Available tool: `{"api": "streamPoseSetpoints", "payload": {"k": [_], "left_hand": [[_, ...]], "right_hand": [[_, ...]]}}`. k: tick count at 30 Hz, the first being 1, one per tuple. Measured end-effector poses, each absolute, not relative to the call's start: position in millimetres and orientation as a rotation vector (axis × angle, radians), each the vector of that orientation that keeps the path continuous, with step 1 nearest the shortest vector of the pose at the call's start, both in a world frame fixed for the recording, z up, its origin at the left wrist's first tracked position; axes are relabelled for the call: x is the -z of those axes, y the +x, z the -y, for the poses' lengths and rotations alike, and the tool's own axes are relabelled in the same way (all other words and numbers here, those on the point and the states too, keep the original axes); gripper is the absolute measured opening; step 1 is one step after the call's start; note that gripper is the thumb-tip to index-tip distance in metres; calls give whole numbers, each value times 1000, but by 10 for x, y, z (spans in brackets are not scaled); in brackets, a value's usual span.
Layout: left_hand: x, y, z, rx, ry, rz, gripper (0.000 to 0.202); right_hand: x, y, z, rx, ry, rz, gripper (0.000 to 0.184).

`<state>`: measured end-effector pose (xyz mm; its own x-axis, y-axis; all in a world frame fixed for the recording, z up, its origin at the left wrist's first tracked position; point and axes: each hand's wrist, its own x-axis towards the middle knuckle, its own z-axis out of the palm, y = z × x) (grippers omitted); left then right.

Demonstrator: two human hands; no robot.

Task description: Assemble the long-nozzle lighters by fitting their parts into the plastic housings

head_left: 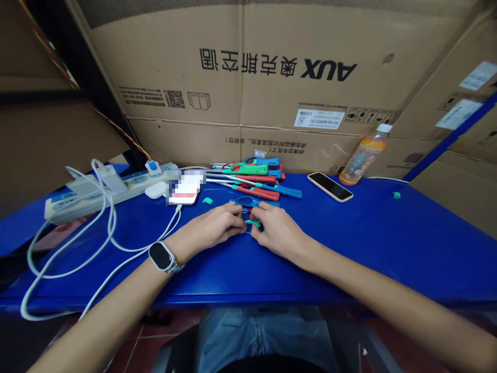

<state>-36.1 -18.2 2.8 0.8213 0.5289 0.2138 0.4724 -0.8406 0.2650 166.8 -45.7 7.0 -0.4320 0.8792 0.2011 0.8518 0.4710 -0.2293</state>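
My left hand [219,224], with a watch [162,256] on its wrist, is closed in a pinch over the middle of the table. Facing it, my right hand [278,229] is also closed, its fingertips around a small teal curved piece [255,223]. A thin blue edge shows below that piece, between the hands. Just beyond the fingertips lie a blue lighter casing [252,201] and a small red-and-purple part [247,210]. The fingers hide what the left hand grips. Behind is a pile of long-necked lighters [258,192] in red, green and blue.
A lit phone [186,187] on a cable, a white case [155,190] and a power strip [135,181] with looped white cables are left. Loose teal pieces [208,201] lie about. A dark phone [330,187] and an orange drink bottle [365,155] stand right, before a cardboard box [272,31].
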Motion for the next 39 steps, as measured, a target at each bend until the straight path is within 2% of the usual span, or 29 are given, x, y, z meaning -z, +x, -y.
{"api": "streamPoseSetpoints", "payload": {"k": [20,39], "left_hand": [[-38,-404,147,-453,2813,-762,31],[-61,-400,147,-442,2810,-789,26]], "right_hand": [[-23,1657,354,-243,-1459,2365,12],[-22,1661,340,-241,-1452,2412,10]]}}
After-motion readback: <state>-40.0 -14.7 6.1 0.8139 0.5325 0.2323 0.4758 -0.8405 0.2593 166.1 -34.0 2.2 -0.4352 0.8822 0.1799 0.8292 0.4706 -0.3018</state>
